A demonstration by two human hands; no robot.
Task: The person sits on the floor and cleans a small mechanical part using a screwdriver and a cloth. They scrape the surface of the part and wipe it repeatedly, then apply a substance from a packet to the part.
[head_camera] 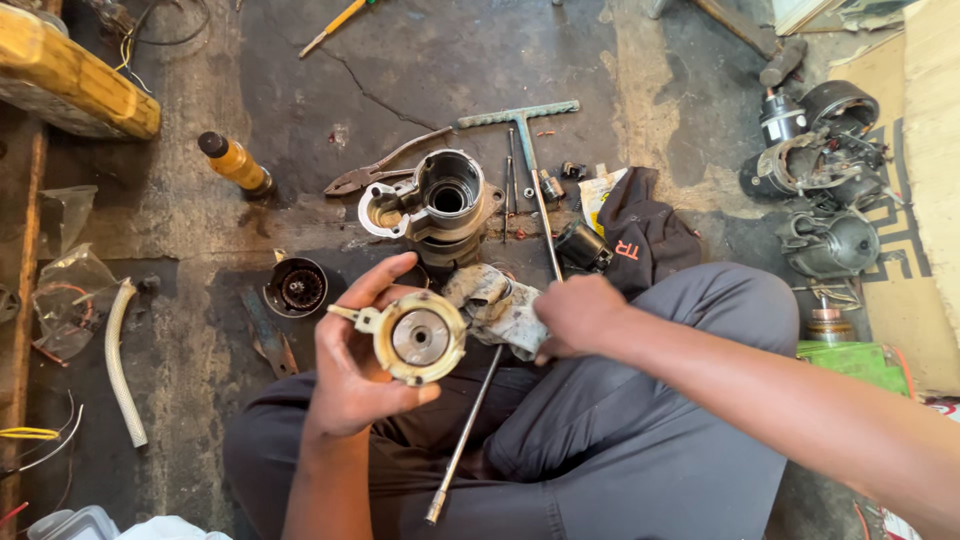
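Your left hand (355, 365) pinches the round cap (418, 337) face-up over your lap, your right hand (578, 315) at its 3 o'clock is closed on the rag (497, 305) touching the cap's rim, and the housing (440, 200) sits on the floor (420, 70) at 12 o'clock.

Near the middle of the floor (420, 60), beside the dark cloth, you have a small crumpled packet (597, 195), white and yellow. At the floor's left edge lie two clear plastic bags (62, 290), rumpled, wires showing inside. By your right knee sits a green box (855, 360), flat-topped, partly hidden.
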